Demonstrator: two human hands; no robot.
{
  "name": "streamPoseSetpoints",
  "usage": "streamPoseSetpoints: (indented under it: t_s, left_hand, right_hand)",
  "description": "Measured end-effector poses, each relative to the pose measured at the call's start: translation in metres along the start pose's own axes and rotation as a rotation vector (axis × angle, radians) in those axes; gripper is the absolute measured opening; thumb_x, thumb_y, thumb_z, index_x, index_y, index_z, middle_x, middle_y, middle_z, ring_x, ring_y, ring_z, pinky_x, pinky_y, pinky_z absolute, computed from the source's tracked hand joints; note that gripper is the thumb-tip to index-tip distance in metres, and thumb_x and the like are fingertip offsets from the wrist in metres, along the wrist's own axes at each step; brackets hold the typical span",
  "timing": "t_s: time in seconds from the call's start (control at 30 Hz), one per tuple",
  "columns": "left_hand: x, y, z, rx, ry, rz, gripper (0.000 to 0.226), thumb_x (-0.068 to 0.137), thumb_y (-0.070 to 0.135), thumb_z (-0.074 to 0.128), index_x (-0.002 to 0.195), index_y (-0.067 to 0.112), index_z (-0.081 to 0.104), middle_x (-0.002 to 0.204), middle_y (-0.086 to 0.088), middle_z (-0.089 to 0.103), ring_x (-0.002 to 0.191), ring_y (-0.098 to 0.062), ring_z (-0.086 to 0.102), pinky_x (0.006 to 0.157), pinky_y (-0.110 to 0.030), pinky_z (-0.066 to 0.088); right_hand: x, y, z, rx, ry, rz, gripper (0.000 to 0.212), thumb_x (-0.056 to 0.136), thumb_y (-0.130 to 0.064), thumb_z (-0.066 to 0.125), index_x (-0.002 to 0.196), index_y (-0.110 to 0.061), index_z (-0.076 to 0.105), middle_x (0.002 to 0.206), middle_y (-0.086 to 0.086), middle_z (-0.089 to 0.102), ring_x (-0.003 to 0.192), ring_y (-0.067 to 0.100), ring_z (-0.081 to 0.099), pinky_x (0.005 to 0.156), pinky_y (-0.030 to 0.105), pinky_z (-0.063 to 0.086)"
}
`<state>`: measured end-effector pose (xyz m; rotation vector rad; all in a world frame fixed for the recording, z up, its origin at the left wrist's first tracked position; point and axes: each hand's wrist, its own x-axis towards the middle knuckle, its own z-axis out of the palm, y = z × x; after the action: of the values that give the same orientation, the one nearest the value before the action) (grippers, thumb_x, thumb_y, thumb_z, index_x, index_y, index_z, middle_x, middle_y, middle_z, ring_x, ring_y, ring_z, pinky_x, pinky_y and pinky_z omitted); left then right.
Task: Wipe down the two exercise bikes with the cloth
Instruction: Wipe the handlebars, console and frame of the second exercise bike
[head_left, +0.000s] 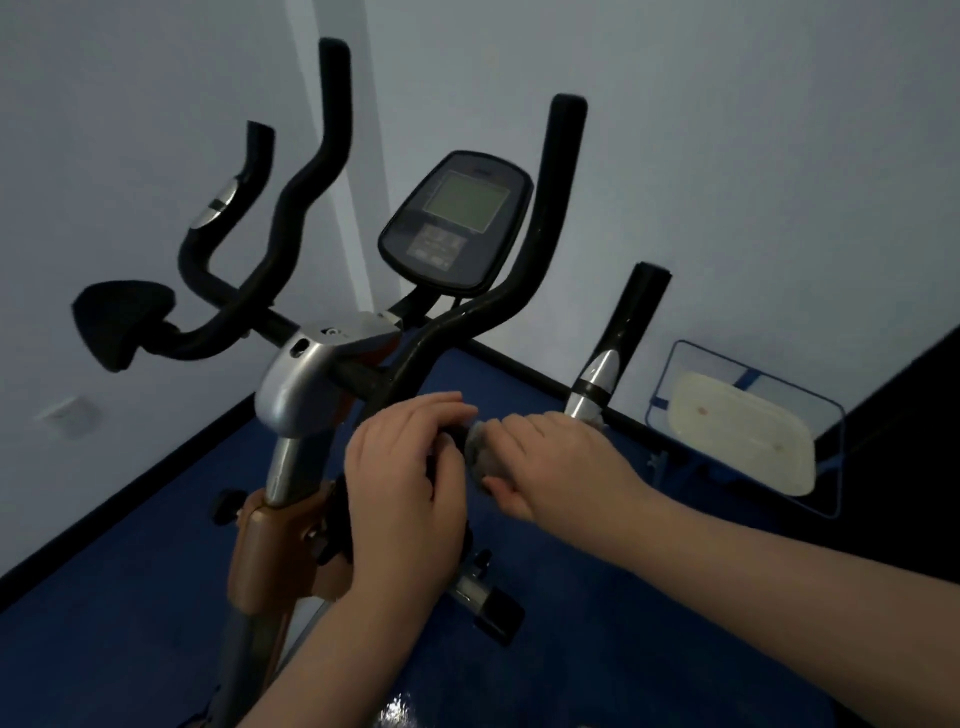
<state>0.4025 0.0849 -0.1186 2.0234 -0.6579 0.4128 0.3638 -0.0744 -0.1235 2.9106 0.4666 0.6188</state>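
Observation:
An exercise bike (298, 387) with black handlebars, a silver stem cover and an orange frame fills the middle of the head view. Its console (457, 221) with a grey screen stands behind the bars. My left hand (410, 483) is wrapped around the lower part of the right handlebar. Right beside it, my right hand (550, 462) is shut on a grey cloth (483, 449) and presses it around the same bar. The bar's silver-and-black grip (608, 364) rises beyond my right hand. A second bike is not in view.
White walls meet in a corner behind the bike, close to the handlebars. The floor (130, 597) is blue with a black skirting. A blue-framed tray with a white pad (737, 431) lies on the floor at the right. A wall socket (67, 415) sits low left.

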Motion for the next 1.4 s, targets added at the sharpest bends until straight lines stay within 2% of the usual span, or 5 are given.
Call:
streamPoseSetpoints:
  t_s: [0.17,0.4,0.63,1.17,1.4]
  left_hand:
    - [0.015,0.009,0.011,-0.075,-0.096,-0.035,0.028,0.085,0.014,0.047,0.104,0.027,0.064,0.106,0.017,0.063,0.104,-0.006,0.058,0.092,-0.045,0.047]
    - [0.024,0.013,0.027,-0.098,-0.146,-0.147,0.027,0.089,0.015,0.051,0.103,0.035,0.062,0.070,0.018,0.053,0.053,-0.003,0.045,0.058,-0.025,0.036]
    - [0.039,0.019,0.045,0.031,-0.307,-0.258,0.023,0.093,0.029,0.047,0.110,0.042,0.056,0.106,0.025,0.061,0.095,0.006,0.056,0.077,-0.022,0.045]
    - [0.040,0.012,0.056,0.363,-0.760,0.061,0.064,0.079,0.076,-0.007,0.079,0.038,0.045,0.066,0.005,0.058,0.067,-0.004,0.055,0.097,-0.023,0.024]
    - [0.038,0.013,0.055,0.363,-0.718,0.077,0.064,0.076,0.076,-0.009,0.078,0.039,0.043,0.070,0.006,0.060,0.074,-0.004,0.053,0.094,-0.023,0.028]
  right_hand:
    - [-0.006,0.032,-0.004,0.037,0.010,-0.171,0.028,0.079,-0.023,0.050,0.094,-0.006,0.067,0.076,0.006,0.063,0.067,0.023,0.058,0.072,0.035,0.052]
    - [0.000,0.075,-0.004,0.075,0.037,-0.351,0.027,0.073,-0.023,0.053,0.088,-0.006,0.068,0.081,0.009,0.065,0.070,0.027,0.059,0.078,0.038,0.050]
    - [0.014,0.127,-0.003,0.141,0.172,-0.414,0.054,0.094,-0.032,0.025,0.088,-0.004,0.070,0.082,0.010,0.067,0.070,0.028,0.062,0.076,0.036,0.050]
    - [0.044,0.193,-0.029,-0.040,0.194,-0.713,0.027,0.078,-0.024,0.049,0.080,-0.004,0.067,0.074,0.008,0.064,0.063,0.025,0.058,0.069,0.034,0.052]
    - [0.041,0.192,-0.026,0.144,0.278,-0.430,0.023,0.072,-0.016,0.052,0.076,-0.002,0.069,0.072,0.010,0.065,0.061,0.024,0.059,0.051,0.028,0.047]
